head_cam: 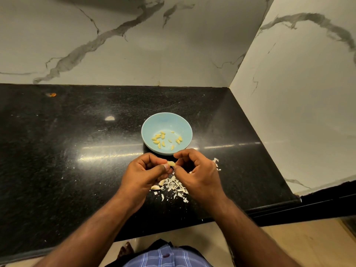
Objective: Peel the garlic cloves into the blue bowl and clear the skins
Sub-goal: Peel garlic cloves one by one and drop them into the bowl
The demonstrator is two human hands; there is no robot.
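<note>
Checked blue cloth [165,257] at our waist fills the bottom edge of the view, with a bare foot [126,249] on the pale floor [289,245] just to its left. Above that, our two forearms reach forward over the black counter [57,160]. We hold our left hand [142,174] and right hand [198,170] close together just above the stone, knuckles toward us. Between them sits one garlic clove [171,163]: our left thumb and curled fingers pinch its left end, and our right fingertips are curled in against its right end, so both hands are closed on the same clove. We cannot tell how much skin is left on it.

Under and just behind our hands lies a heap of papery skins [176,185], white flakes scattered on the counter, with more bits showing past our right hand [216,162]. Two paler, whole-looking unpeeled cloves [155,187] lie at the left edge of that heap, touching the flakes.

Beyond our hands, near them but apart, stands the blue bowl [181,124], upright on the counter. Inside it lie the peeled cloves [159,139], small and yellow, spread loosely over its floor in two loose groups.

Marbled white wall [134,45] rises behind the counter, and a second marbled panel [298,93] closes it off on the right.
</note>
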